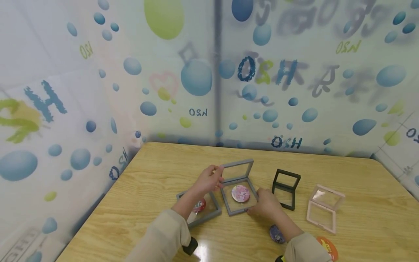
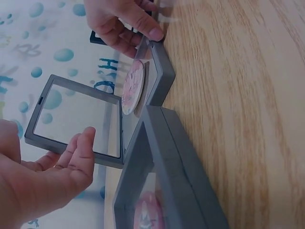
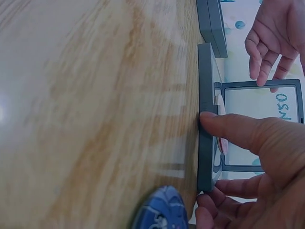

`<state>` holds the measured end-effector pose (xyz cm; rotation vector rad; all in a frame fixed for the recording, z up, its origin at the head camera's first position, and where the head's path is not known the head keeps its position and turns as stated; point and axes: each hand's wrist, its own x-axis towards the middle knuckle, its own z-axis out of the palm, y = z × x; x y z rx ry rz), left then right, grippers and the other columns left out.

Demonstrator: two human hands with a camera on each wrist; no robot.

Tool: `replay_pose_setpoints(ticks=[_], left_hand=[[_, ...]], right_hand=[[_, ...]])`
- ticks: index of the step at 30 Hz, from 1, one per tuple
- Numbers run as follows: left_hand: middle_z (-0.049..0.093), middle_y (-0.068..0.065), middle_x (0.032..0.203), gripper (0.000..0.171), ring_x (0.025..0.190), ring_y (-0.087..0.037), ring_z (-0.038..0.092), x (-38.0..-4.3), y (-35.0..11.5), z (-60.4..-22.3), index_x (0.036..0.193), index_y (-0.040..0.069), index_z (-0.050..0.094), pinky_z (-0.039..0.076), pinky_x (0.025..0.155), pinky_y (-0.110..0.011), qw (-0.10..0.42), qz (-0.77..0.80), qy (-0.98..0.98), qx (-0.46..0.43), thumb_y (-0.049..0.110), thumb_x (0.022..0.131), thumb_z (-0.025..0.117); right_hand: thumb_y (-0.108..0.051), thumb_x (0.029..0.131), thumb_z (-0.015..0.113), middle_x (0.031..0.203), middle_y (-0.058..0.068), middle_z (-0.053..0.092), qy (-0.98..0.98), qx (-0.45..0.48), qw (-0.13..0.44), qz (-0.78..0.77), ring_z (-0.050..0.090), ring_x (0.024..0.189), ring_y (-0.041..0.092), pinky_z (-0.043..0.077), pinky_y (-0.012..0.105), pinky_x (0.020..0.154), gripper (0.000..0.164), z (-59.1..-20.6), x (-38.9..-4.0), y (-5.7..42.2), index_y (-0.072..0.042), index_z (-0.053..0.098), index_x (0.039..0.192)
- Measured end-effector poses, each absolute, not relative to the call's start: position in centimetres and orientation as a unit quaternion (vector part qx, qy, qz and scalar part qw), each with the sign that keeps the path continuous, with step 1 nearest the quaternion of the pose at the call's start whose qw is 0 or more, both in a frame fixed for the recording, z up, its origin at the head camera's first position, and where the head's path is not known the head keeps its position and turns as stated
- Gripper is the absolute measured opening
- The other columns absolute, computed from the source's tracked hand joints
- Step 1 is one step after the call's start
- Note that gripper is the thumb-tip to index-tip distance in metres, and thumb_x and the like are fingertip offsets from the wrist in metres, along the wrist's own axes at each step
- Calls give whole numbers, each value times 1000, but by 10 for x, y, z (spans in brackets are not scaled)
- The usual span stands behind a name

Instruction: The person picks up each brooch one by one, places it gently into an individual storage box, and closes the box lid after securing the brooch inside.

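Observation:
A grey hinged display frame [image 1: 226, 201] stands unfolded at the table's middle, its lid [image 2: 71, 83] raised. A round pink badge [image 1: 240, 193] lies on the clear film of the lower half. My left hand [image 1: 208, 179] holds the lid's left edge, with fingers on both sides of it in the left wrist view. My right hand [image 1: 266, 205] grips the lower half near its front right corner; in the right wrist view the thumb [image 3: 233, 129] presses the front edge. Beside it on the left, partly under my left forearm, is a second grey frame [image 1: 205, 219] with a red badge [image 1: 199, 205].
To the right, a small black frame [image 1: 286, 187] and a pink frame [image 1: 322, 207] stand unfolded. A purple-blue badge [image 1: 276, 234] lies by my right forearm, and an orange badge [image 1: 328, 248] is partly hidden by the sleeve. A printed cloth wall [image 1: 209, 123] borders the table's back.

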<state>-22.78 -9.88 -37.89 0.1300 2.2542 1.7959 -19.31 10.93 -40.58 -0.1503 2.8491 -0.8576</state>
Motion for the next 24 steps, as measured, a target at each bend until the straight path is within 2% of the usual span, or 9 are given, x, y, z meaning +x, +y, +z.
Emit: replay_pose_setpoints(ticks=[3, 6, 13, 17, 20, 24], left_hand=[[56, -28, 103, 58, 85, -33, 62, -228, -99, -380, 120, -7, 40, 49, 76, -43, 132, 628, 766, 42, 45, 94, 35], [57, -27, 96, 56, 80, -30, 63, -226, -98, -380, 114, -7, 42, 50, 75, -41, 141, 642, 753, 31, 45, 94, 37], [59, -15, 77, 44, 69, -21, 64, -217, -90, -387, 105, -5, 47, 52, 65, -30, 151, 652, 743, 5, 36, 91, 50], [56, -8, 71, 34, 64, -17, 62, -213, -86, -394, 100, -2, 48, 51, 60, -26, 156, 645, 748, -6, 28, 87, 59], [59, -9, 75, 32, 63, -17, 62, -210, -84, -396, 99, -1, 48, 50, 58, -24, 161, 632, 758, -11, 22, 84, 64], [60, -12, 85, 34, 64, -18, 62, -207, -84, -395, 101, -1, 47, 51, 60, -26, 170, 619, 767, -10, 18, 81, 68]], right_hand=[[-19, 57, 84, 84, 13, 50, 951, -51, 78, -294, 49, 72, 24, 43, 39, 62, 60, -407, -193, 109, 10, 53, 99], [-19, 57, 83, 85, 14, 50, 951, -49, 75, -297, 49, 72, 24, 43, 38, 62, 59, -407, -192, 110, 10, 54, 99], [-20, 58, 83, 92, 17, 52, 949, -44, 75, -302, 51, 77, 25, 45, 41, 68, 67, -409, -192, 111, 13, 52, 108], [-17, 59, 82, 86, 14, 55, 946, -50, 69, -313, 52, 74, 23, 46, 38, 65, 58, -410, -192, 112, 13, 56, 101], [-14, 59, 82, 78, 9, 57, 942, -50, 64, -325, 50, 68, 19, 43, 33, 58, 47, -411, -191, 111, 10, 60, 93], [-12, 58, 82, 73, 5, 59, 940, -48, 52, -334, 48, 63, 16, 39, 29, 55, 44, -413, -191, 111, 8, 62, 93]])
